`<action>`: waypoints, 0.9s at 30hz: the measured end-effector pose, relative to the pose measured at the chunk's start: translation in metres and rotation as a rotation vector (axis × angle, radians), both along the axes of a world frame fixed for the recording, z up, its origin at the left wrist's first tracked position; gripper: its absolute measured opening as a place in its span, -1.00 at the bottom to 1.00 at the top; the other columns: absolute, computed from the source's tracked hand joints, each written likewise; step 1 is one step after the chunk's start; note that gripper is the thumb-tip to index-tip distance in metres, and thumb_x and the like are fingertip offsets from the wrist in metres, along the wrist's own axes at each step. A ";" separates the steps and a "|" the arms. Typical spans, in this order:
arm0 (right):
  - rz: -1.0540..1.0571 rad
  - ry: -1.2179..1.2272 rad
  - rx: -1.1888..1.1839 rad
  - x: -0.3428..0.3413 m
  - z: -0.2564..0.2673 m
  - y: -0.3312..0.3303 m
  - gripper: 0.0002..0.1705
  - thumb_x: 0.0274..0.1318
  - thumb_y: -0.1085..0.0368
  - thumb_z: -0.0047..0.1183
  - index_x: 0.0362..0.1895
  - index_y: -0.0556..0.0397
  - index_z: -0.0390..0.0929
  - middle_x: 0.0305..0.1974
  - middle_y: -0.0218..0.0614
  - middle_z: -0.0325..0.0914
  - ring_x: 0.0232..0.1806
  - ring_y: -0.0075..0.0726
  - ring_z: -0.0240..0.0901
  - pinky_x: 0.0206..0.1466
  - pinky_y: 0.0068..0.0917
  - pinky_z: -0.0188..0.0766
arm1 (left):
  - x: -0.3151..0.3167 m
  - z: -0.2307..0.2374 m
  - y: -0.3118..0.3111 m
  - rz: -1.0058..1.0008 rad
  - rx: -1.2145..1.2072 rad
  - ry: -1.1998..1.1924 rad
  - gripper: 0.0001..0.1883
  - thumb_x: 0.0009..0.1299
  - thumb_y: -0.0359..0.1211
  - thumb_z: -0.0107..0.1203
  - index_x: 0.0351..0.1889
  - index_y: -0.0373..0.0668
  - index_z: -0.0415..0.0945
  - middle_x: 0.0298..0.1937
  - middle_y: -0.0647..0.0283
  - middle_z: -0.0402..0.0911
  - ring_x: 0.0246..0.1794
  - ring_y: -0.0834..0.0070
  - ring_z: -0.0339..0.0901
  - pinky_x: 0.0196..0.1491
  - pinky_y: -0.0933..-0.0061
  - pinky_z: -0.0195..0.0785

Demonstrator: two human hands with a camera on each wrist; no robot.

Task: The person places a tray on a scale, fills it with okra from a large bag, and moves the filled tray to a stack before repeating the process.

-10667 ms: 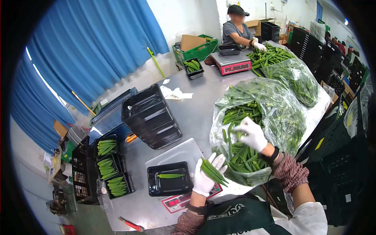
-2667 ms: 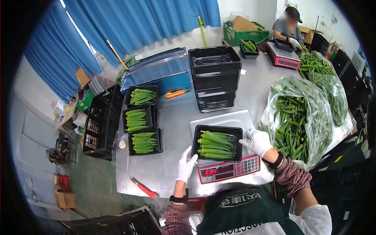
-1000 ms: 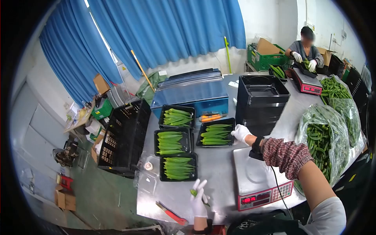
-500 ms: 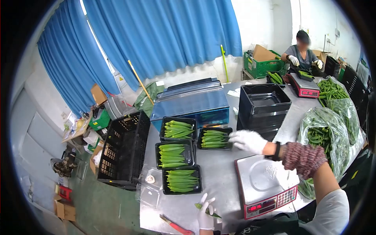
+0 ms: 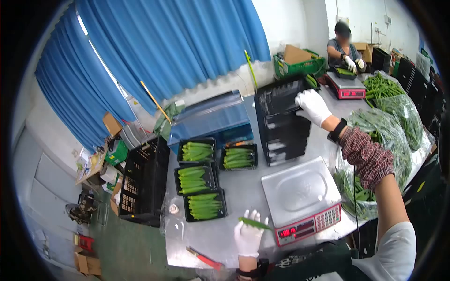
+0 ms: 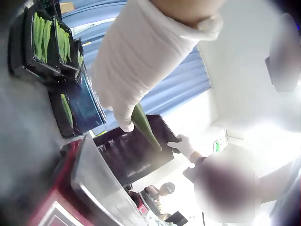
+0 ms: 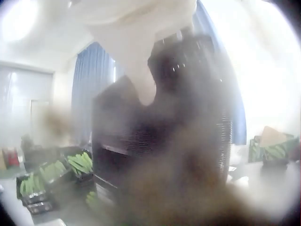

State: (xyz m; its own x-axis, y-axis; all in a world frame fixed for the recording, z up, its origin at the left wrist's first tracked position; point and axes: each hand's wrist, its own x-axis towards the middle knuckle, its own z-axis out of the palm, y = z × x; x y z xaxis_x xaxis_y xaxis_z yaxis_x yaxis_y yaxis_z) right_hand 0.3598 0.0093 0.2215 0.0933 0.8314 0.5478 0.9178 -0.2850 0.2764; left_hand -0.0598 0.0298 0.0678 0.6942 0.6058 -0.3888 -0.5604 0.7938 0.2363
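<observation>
My gloved left hand [image 5: 248,238] holds a single green okra pod [image 5: 255,223] at the front-left corner of the scale [image 5: 300,192]. In the left wrist view the okra [image 6: 145,126] juts out past the glove's fingertips. My gloved right hand [image 5: 313,107] grips the rim of the top black plastic tray [image 5: 281,96] on a tall stack [image 5: 285,145] behind the scale; that tray is blurred and tilted. Left of the stack lies a tray [image 5: 254,157] filled with okra. Several more okra trays [image 5: 224,206] stand further left, and the scale's platform carries nothing.
Open plastic bags of okra [image 5: 375,164] lie on the right. A blue box [image 5: 211,122] stands behind the filled trays, a black crate [image 5: 125,196] at the table's left. A red-handled cutter [image 5: 206,258] rests near the front edge. A person [image 5: 344,49] works at another scale [image 5: 351,93].
The filled tray has gone from the scale to the table beside the others. My right hand has let go of it and moved right and up to the stack. An okra stays in my left hand.
</observation>
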 end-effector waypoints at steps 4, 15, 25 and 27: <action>0.210 0.020 0.057 -0.068 -0.015 -0.051 -0.86 -0.14 0.24 0.10 -0.47 -0.06 0.43 -0.50 -0.31 0.38 -0.39 -0.15 0.37 -0.26 -0.30 0.32 | 0.007 0.008 -0.022 -0.041 0.049 -0.058 -0.48 0.29 -0.42 -0.05 0.26 -0.18 0.25 0.09 0.16 0.44 0.19 0.32 0.36 0.42 -0.08 -0.02; 0.209 0.418 -0.383 -0.190 -0.125 -0.197 -0.45 -0.07 0.03 0.15 0.02 0.00 0.47 -0.24 -0.30 0.45 -0.22 -0.22 0.42 -0.12 -0.27 0.31 | 0.073 0.005 -0.069 -0.234 0.145 0.079 -0.52 0.39 -0.48 -0.14 0.30 -0.22 0.15 0.29 0.06 0.28 0.36 0.23 0.19 0.43 -0.06 -0.03; -0.490 0.592 -0.158 -0.026 -0.124 -0.363 -0.65 -0.07 0.22 0.15 -0.12 -0.04 0.56 -0.27 -0.23 0.52 -0.19 -0.05 0.42 -0.11 -0.17 0.32 | 0.109 -0.017 -0.074 -0.098 0.321 0.340 -0.42 0.32 -0.24 0.01 0.30 -0.21 0.20 0.29 -0.12 0.24 0.33 0.11 0.19 0.38 0.00 0.03; -0.505 0.580 -0.169 -0.001 -0.143 -0.383 -0.70 -0.12 0.22 0.15 -0.21 -0.02 0.62 -0.37 -0.18 0.57 -0.28 0.00 0.50 -0.19 -0.15 0.41 | 0.115 0.003 -0.093 -0.156 0.496 0.258 -0.37 0.36 -0.26 -0.04 0.38 -0.23 0.10 0.29 -0.06 0.26 0.32 0.17 0.22 0.39 0.07 0.01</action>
State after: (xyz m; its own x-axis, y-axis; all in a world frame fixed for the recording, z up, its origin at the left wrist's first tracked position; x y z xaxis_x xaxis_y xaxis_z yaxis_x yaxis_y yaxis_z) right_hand 0.3585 -0.3738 0.0783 0.7142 0.6799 0.1661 0.6993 -0.7029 -0.1299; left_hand 0.0556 -0.0627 0.0706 0.7102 0.6569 -0.2531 -0.3207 0.6219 0.7144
